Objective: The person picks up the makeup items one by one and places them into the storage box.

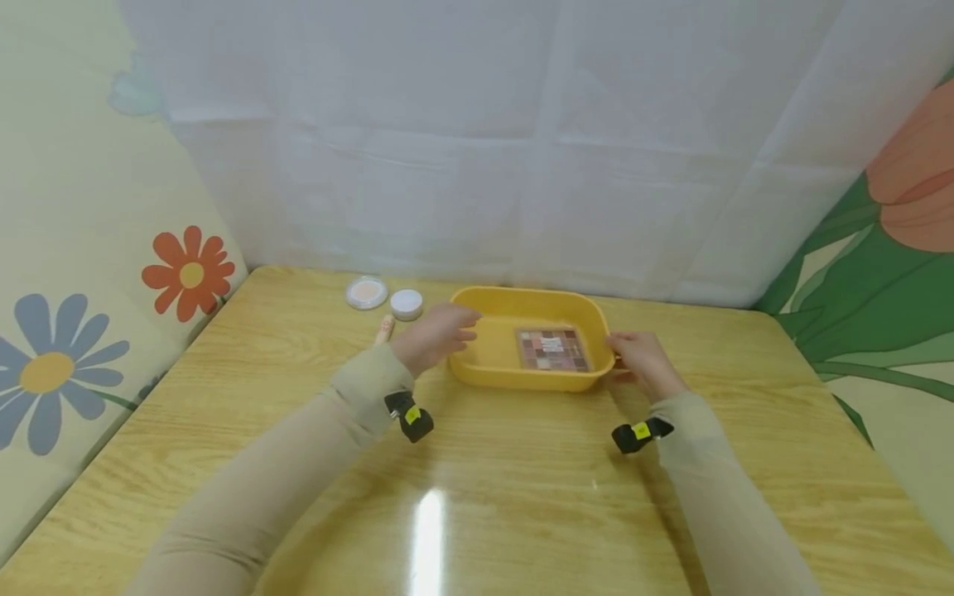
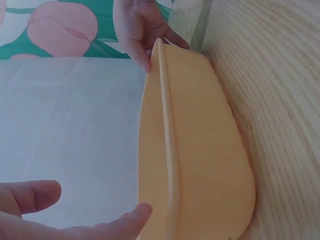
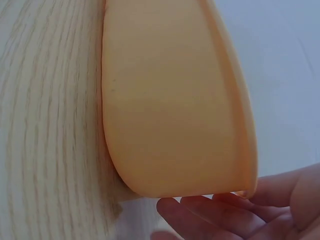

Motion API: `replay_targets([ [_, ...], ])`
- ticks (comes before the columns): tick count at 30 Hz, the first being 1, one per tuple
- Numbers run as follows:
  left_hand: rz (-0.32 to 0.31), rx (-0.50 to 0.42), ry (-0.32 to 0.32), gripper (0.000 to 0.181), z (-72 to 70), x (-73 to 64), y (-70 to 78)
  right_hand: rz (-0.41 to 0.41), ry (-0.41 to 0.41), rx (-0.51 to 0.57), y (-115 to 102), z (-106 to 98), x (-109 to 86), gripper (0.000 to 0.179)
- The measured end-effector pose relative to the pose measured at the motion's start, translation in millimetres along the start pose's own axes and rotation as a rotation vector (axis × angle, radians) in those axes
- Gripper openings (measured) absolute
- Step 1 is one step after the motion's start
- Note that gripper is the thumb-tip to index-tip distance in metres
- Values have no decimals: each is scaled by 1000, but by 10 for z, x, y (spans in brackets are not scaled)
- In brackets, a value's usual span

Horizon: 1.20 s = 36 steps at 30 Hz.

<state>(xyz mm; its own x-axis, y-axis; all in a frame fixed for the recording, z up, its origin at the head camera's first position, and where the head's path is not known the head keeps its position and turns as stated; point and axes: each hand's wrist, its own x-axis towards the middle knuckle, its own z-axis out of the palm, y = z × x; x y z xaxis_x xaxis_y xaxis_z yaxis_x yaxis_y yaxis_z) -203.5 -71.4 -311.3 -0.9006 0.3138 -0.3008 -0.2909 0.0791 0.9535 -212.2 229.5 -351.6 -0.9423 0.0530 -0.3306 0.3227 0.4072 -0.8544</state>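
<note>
A yellow plastic basin sits toward the back of the wooden table, with an eyeshadow palette lying flat inside it. At the basin's right end, my right hand pinches the rim, thumb on top and fingers below and outside, as the right wrist view shows close up with the curled fingers. Over the basin's left end hovers my left hand, its fingers extended toward the inside. In the left wrist view, its thumb and fingers are spread apart with nothing between them.
Left of the basin lie a round clear-lidded compact, a small white round jar and a small pale tube-like item partly behind my left hand. A white cloth hangs along the table's back edge.
</note>
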Motion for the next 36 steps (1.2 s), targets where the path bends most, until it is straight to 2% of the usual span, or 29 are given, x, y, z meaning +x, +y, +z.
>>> replay_targets([
  [6, 7, 4, 31, 48, -85, -33, 7, 16, 2, 54, -21, 12, 9, 47],
  [11, 14, 51, 43, 48, -208, -26, 10, 6, 12, 86, -18, 24, 18, 46],
  [18, 14, 43, 72, 49, -399, -3, -27, 25, -4, 75, 9, -2, 30, 49],
  [23, 2, 18, 93, 57, -502, -4, -76, 37, -15, 50, 13, -11, 48, 51],
  [31, 7, 143, 183, 58, -620, 5, -152, 30, -12, 54, 1, -25, 48, 50],
  [36, -14, 140, 211, 66, -695, 8, -180, 25, -23, 63, 2, -26, 51, 50],
])
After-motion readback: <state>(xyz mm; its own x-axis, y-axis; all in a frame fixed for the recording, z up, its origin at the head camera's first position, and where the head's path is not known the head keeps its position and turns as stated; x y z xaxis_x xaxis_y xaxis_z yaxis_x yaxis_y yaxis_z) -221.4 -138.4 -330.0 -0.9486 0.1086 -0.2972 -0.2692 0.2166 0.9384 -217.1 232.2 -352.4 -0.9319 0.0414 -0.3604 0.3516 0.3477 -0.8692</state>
